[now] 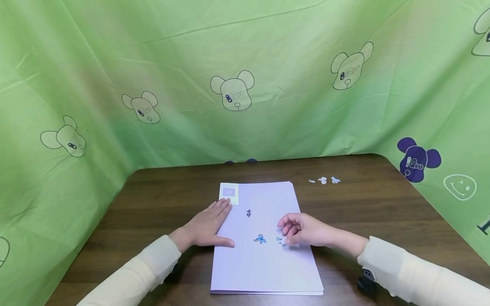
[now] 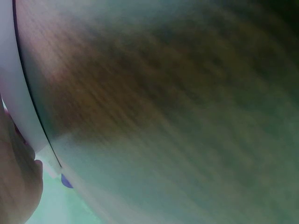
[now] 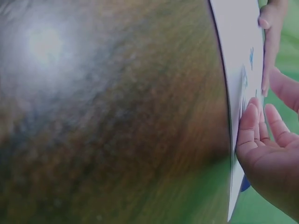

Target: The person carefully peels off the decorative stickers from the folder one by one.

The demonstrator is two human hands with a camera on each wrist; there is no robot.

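Observation:
A large white pad or stack of sheets [image 1: 264, 272] lies on the table. My left hand [image 1: 210, 223] rests flat across its left edge, fingers straight and thumb spread over the white surface. On the pad are a blue octopus-shaped cutout [image 1: 260, 239], a small dark blue cutout [image 1: 249, 213] whose kind is too small to tell, and a blue patterned piece [image 1: 280, 240] partly covered by my right hand [image 1: 300, 229]. The right fingers curve loosely above that piece. In the right wrist view the thumb [image 3: 286, 88] stands apart from the fingers, with nothing seen between them.
A pale label with a purple square [image 1: 229, 192] is at the pad's top left corner. Several small whitish scraps [image 1: 323, 180] lie on the brown wooden table [image 1: 367, 195] beyond the pad, to the right. A green cloth with bear heads [image 1: 183, 140] hangs behind the table.

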